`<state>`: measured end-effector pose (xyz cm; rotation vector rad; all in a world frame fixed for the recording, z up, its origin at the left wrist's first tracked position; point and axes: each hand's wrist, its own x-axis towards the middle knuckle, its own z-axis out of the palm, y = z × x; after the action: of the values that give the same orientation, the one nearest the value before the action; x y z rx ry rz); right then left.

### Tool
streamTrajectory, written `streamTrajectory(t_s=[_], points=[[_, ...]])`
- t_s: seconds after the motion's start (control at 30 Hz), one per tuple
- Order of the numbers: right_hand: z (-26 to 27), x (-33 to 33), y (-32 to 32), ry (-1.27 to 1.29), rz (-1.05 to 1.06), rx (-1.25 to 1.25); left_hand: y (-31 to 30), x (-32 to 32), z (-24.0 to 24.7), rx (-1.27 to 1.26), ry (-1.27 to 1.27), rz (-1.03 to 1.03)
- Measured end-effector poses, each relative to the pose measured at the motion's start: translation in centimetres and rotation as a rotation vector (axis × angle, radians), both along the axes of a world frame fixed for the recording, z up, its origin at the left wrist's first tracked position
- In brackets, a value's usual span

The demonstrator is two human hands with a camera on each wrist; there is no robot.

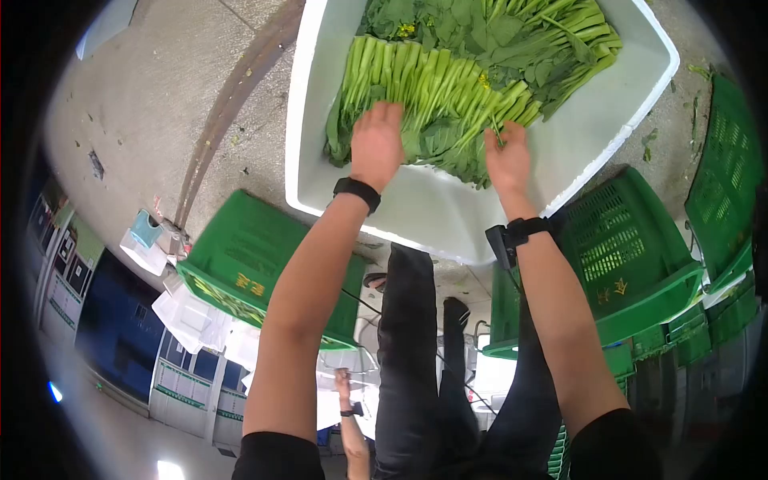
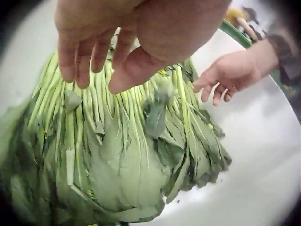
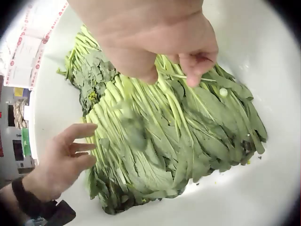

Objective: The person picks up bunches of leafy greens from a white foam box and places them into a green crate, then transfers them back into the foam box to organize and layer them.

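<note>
Leafy green vegetables (image 1: 432,80) with pale stems lie in rows inside a white foam box (image 1: 300,120). My left hand (image 1: 378,146) is over the left part of the near row, its fingers loosely bent and apart; in the left wrist view this hand (image 2: 136,40) holds nothing. At the row's right end, my right hand (image 1: 510,160) pinches a thin green stalk (image 1: 498,134). The right wrist view shows the stalk (image 3: 203,79) crossing by the fingertips of the right hand (image 3: 160,42), with leaves below.
Green plastic crates (image 1: 248,264) stand left of the box, and others (image 1: 632,256) stand to its right. Leaf scraps (image 1: 649,144) lie on the concrete floor (image 1: 160,104). Another person's forearm (image 1: 354,440) shows at the bottom. White cartons (image 3: 26,59) appear beyond the box.
</note>
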<state>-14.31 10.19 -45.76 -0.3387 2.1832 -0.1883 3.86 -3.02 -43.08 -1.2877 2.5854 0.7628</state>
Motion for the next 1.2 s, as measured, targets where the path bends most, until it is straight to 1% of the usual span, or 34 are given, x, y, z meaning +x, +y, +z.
streamTrajectory(t_s=[0.03, 0.07, 0.1, 0.13, 0.17, 0.2, 0.23, 0.27, 0.3, 0.33, 0.37, 0.4, 0.43, 0.47, 0.5, 0.53, 0.57, 0.6, 0.63, 0.67, 0.73, 0.77, 0.8, 0.83, 0.9, 0.93, 1.0, 1.03, 1.07, 1.1, 1.13, 1.17, 1.2], points=[[-0.4, 0.4, -0.1, 0.044, 0.029, -0.130, 0.2, 0.1, -0.8, 0.175, -0.128, 0.205], [-0.9, 0.8, -0.3, 0.089, 0.056, -0.260, 0.6, 0.0, -1.8, 0.256, -0.109, 0.382], [-1.3, 1.6, -0.9, 0.103, 0.103, -0.318, 0.9, -0.2, -2.6, 0.264, -0.101, 0.376], [-1.5, 2.5, -1.7, 0.118, 0.151, -0.374, 1.2, -0.7, -3.3, 0.338, -0.078, 0.462], [-1.6, 3.3, -2.3, 0.130, 0.149, -0.366, 1.5, -1.2, -3.9, 0.414, -0.054, 0.546], [-1.7, 4.0, -2.9, -0.002, 0.090, -0.353, 1.7, -1.7, -4.3, 0.424, -0.045, 0.538], [-1.6, 4.4, -3.4, -0.135, 0.029, -0.339, 1.8, -2.1, -4.6, 0.357, -0.020, 0.573], [-1.2, 4.6, -3.3, -0.124, 0.022, -0.327, 2.1, -2.3, -4.7, 0.294, 0.003, 0.606], [-0.2, 4.6, -3.4, 0.053, -0.038, -0.300, 2.2, -2.7, -4.5, 0.307, 0.009, 0.599], [0.4, 4.2, -3.4, 0.230, -0.097, -0.274, 2.2, -2.9, -4.3, 0.258, 0.008, 0.594], [-0.1, 3.8, -2.8, 0.242, -0.100, -0.267, 2.1, -3.1, -4.0, 0.209, 0.007, 0.588], [-1.5, 3.6, -1.6, 0.261, -0.260, -0.142, 2.1, -3.1, -3.9, 0.345, -0.024, 0.625], [-3.3, 3.5, -0.3, 0.276, -0.422, -0.020, 2.3, -3.5, -3.6, 0.348, -0.018, 0.616], [-5.6, 3.6, 1.4, 0.272, -0.437, -0.027, 2.5, -3.9, -3.3, 0.309, -0.077, 0.609], [-6.0, 3.0, 1.4, 0.275, -0.445, -0.026, 2.6, -4.2, -3.1, 0.270, -0.137, 0.602], [-6.3, 2.8, 1.5, 0.249, -0.426, -0.006, 2.2, -4.6, -2.7, 0.287, -0.209, 0.632], [-6.5, 2.7, 1.5, 0.217, -0.407, 0.012, 2.2, -4.5, -2.9, 0.282, -0.216, 0.626], [-6.1, 2.4, 1.0, 0.205, -0.414, 0.009, 2.2, -4.3, -3.4, 0.150, -0.225, 0.633], [-5.4, 1.6, 0.0, 0.116, -0.416, 0.149, 2.1, -3.9, -3.9, 0.017, -0.234, 0.637], [-4.9, 1.0, -0.9, 0.028, -0.414, 0.283, 1.7, -3.5, -4.5, 0.002, -0.240, 0.629], [-4.8, 0.6, -0.9, -0.049, -0.439, 0.296, 1.1, -2.6, -5.5, -0.029, -0.309, 0.768], [-4.7, 0.4, -0.8, -0.109, -0.457, 0.313, 0.9, -2.2, -6.0, -0.038, -0.313, 0.764], [-4.9, 0.6, -0.4, -0.139, -0.540, 0.218, 0.6, -1.9, -6.3, -0.028, -0.243, 0.825], [-5.0, 1.0, 0.0, -0.146, -0.543, 0.214, 0.3, -1.6, -6.6, -0.017, -0.173, 0.885], [-5.2, 1.7, 0.8, -0.088, -0.668, 0.037, -0.3, -1.3, -7.0, 0.015, -0.189, 0.917], [-5.4, 1.5, 1.1, -0.095, -0.672, 0.036, -0.7, -1.2, -6.9, 0.051, -0.200, 0.955], [-5.7, 0.7, 2.0, -0.441, -0.777, -0.001, -1.1, -1.1, -6.6, 0.084, -0.215, 0.973], [-5.9, 0.7, 2.3, -0.450, -0.778, -0.003, -1.3, -1.1, -6.4, 0.121, -0.225, 0.994], [-6.1, 0.9, 2.6, -0.485, -0.896, -0.058, -1.2, -1.2, -6.1, 0.112, -0.232, 0.993], [-6.2, 1.0, 2.6, -0.517, -1.015, -0.114, -0.9, -1.4, -6.2, 0.062, -0.353, 0.948], [-6.0, 1.0, 2.8, -0.575, -1.035, -0.161, -0.8, -1.6, -6.4, 0.014, -0.469, 0.901], [-6.0, 1.3, 2.9, -0.578, -1.032, -0.163, -0.8, -1.6, -6.4, 0.009, -0.469, 0.904], [-6.2, 1.8, 3.1, -0.485, -1.001, -0.168, -0.6, -1.5, -6.5, 0.048, -0.415, 0.924]])
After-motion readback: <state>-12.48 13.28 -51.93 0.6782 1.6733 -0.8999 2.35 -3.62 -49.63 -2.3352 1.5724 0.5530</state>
